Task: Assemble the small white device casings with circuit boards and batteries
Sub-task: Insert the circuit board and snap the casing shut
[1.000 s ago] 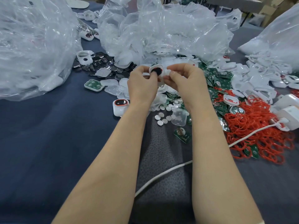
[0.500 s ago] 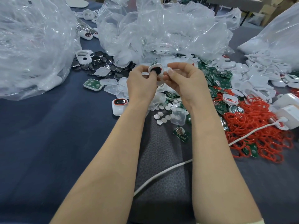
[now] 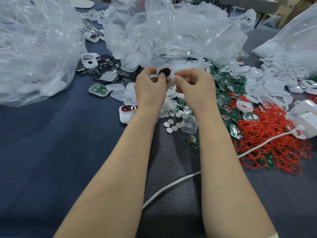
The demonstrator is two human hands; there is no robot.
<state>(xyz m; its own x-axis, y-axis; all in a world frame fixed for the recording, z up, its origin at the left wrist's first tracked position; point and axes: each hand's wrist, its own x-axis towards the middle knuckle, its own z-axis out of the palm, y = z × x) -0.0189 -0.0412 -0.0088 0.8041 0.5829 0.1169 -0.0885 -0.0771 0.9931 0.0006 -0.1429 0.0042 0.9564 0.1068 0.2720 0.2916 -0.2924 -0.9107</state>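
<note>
Dead centre, the casing (image 3: 165, 73) sits between left hand (image 3: 150, 90) and right hand (image 3: 195, 88). One bag (image 3: 34, 48) at ten o'clock, another bag (image 3: 171, 31) at twelve, a third bag (image 3: 295, 42) at two. Circuit boards (image 3: 228, 86) at three, loops (image 3: 267, 134) at four, discs (image 3: 173, 127) at six, finished unit (image 3: 127, 113) at eight.

Fingers (image 3: 179, 78) hide the lower half of the white casing (image 3: 169, 70).

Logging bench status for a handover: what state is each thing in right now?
Held casing: lifted above table, dark round part showing.
Left hand: grips the held casing.
Right hand: pinches the held casing.
Red-ringed casing: lying on table, untouched.
Green-board casing: lying on table, board face up.
</note>
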